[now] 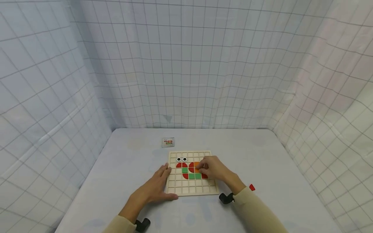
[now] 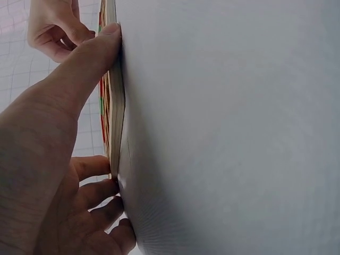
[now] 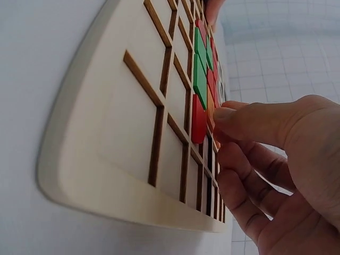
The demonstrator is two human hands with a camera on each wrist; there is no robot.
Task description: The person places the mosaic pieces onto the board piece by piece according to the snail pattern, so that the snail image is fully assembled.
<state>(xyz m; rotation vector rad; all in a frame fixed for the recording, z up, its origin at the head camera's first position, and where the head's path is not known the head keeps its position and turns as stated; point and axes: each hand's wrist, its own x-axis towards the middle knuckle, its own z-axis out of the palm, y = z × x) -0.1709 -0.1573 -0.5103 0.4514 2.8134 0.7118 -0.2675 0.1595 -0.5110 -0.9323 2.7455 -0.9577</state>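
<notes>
A pale wooden grid board [image 1: 189, 190] lies on the table with coloured tiles in its cells. My left hand [image 1: 158, 185] rests at the board's near left corner, fingers along the left side and thumb [image 2: 98, 50] against the front edge. Over the right part of the board, my right hand [image 1: 215, 167] pinches an orange tile [image 1: 197, 169] between thumb and fingertips, right at the board's surface. Green tiles [image 3: 199, 82] and a red tile [image 3: 198, 118] sit beside the fingertips. Two round eye tiles [image 1: 182, 159] lie near the board's top left. The fingers partly hide the orange tile.
A small picture card [image 1: 168, 142] with a similar coloured pattern lies behind the board. A loose red piece [image 1: 252, 187] is on the table beside the right sleeve. White gridded curtains [image 1: 180, 64] hang behind the table and at both sides.
</notes>
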